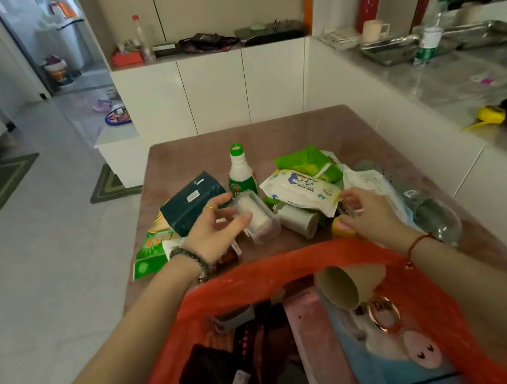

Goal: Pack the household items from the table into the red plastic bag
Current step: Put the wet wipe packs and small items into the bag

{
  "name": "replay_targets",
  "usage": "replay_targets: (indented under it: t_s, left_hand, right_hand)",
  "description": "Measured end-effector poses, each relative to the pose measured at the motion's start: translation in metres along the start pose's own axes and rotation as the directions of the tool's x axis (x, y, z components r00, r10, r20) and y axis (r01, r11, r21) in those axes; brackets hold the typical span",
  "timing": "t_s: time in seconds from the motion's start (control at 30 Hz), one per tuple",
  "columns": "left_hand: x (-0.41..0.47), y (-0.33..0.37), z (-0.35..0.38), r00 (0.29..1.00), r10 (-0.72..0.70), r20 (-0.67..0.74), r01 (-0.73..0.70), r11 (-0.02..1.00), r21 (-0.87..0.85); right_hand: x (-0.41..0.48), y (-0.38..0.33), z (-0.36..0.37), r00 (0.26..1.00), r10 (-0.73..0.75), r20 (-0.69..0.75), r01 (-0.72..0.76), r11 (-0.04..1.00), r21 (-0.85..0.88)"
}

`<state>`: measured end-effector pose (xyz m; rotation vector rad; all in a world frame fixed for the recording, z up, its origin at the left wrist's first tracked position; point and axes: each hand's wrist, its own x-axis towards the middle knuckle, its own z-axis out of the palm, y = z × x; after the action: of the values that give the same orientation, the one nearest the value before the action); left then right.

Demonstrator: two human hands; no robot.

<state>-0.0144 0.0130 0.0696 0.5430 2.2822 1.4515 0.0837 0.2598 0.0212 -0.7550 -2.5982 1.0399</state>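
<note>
Head view: at frame centre the left hand grips a clear, rounded plastic box between thumb and fingers. Right of centre, the right hand hovers half-curled over a crinkly wipes pack, holding nothing I can make out. Along the bottom, the thin red bag gapes open, with a paper cup inside. A smooth brown table carries the pile.
</note>
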Motion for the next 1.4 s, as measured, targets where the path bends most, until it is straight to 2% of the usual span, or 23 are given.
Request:
replay_targets:
  t_s: [0.1,0.2,0.33,0.4,0.47,0.57,0.63,0.7,0.77,0.8,0.83,0.9,0.97,1.0,1.07,1.17,1.23,1.3,1.37,1.4]
  left_hand:
    - [0.018,0.006,0.041,0.997,0.01,0.074,-0.011,1.0,0.011]
    - [0.024,-0.001,0.067,0.989,-0.013,0.149,0.006,0.999,0.049]
    - [0.018,-0.01,0.073,0.982,0.017,0.188,-0.052,0.981,0.185]
    - [0.011,-0.009,0.066,0.983,0.051,0.174,-0.083,0.98,0.183]
    - [0.004,-0.01,0.056,0.987,0.084,0.138,-0.108,0.979,0.171]
    - [-0.012,-0.02,0.035,0.982,0.136,0.131,-0.161,0.965,0.209]
    - [-0.027,-0.024,0.018,0.967,0.147,0.209,-0.213,0.917,0.338]
    - [-0.041,-0.025,0.003,0.957,0.089,0.277,-0.246,0.754,0.609]
    - [-0.05,-0.029,-0.006,0.969,0.009,0.248,-0.208,0.571,0.794]
    - [-0.053,-0.032,-0.01,0.977,0.004,0.211,-0.177,0.558,0.811]
    - [-0.056,-0.035,-0.012,0.986,0.002,0.168,-0.138,0.575,0.806]
    - [-0.059,-0.039,-0.016,0.996,0.037,0.081,-0.087,0.619,0.781]
    - [-0.061,-0.042,-0.018,0.998,0.057,0.015,-0.05,0.703,0.709]
    - [-0.061,-0.045,-0.018,0.998,0.068,-0.004,-0.049,0.76,0.648]
    - [-0.061,-0.045,-0.018,0.995,0.102,-0.02,-0.078,0.861,0.502]
    - [-0.061,-0.043,-0.016,0.99,0.14,-0.024,-0.121,0.917,0.38]
    - [-0.061,-0.042,-0.015,0.99,0.141,0.011,-0.135,0.922,0.362]
    - [-0.061,-0.042,-0.014,0.99,0.122,0.07,-0.14,0.912,0.385]
    - [-0.061,-0.043,-0.017,0.985,0.099,0.14,-0.15,0.895,0.421]
    - [-0.061,-0.04,-0.018,0.98,0.1,0.171,-0.165,0.89,0.424]
  right_hand:
    - [0.022,0.022,0.021,0.973,0.014,0.229,0.052,0.959,-0.278]
    - [0.036,0.039,0.038,0.963,-0.038,0.266,0.177,0.834,-0.522]
    - [0.043,0.045,0.033,0.953,-0.069,0.294,0.224,0.815,-0.534]
    - [0.04,0.04,0.023,0.952,-0.129,0.279,0.242,0.873,-0.422]
    - [0.03,0.024,0.007,0.967,-0.196,0.165,0.226,0.956,-0.189]
    - [0.004,-0.014,-0.019,0.965,-0.261,0.02,0.253,0.948,0.194]
    - [-0.021,-0.038,-0.033,0.939,-0.331,0.095,0.263,0.868,0.421]
    - [-0.049,-0.051,-0.029,0.874,-0.377,0.307,0.184,0.841,0.508]
    - [-0.076,-0.051,-0.001,0.773,-0.325,0.545,0.109,0.914,0.39]
    - [-0.09,-0.048,0.019,0.753,-0.276,0.597,0.079,0.939,0.334]
    - [-0.101,-0.044,0.042,0.77,-0.217,0.599,0.029,0.951,0.307]
    - [-0.119,-0.04,0.082,0.83,-0.035,0.556,-0.187,0.922,0.339]
    - [-0.128,-0.038,0.113,0.834,0.195,0.517,-0.463,0.757,0.461]
    - [-0.131,-0.04,0.124,0.823,0.277,0.497,-0.538,0.659,0.525]
    - [-0.135,-0.046,0.141,0.818,0.364,0.444,-0.575,0.521,0.631]
    - [-0.141,-0.053,0.16,0.808,0.466,0.361,-0.565,0.439,0.698]
    - [-0.145,-0.055,0.165,0.809,0.47,0.353,-0.571,0.488,0.66]
    - [-0.146,-0.053,0.155,0.852,0.375,0.366,-0.521,0.68,0.516]
    - [-0.145,-0.054,0.132,0.888,0.205,0.411,-0.349,0.882,0.316]
    - [-0.142,-0.055,0.116,0.899,0.112,0.424,-0.235,0.939,0.251]
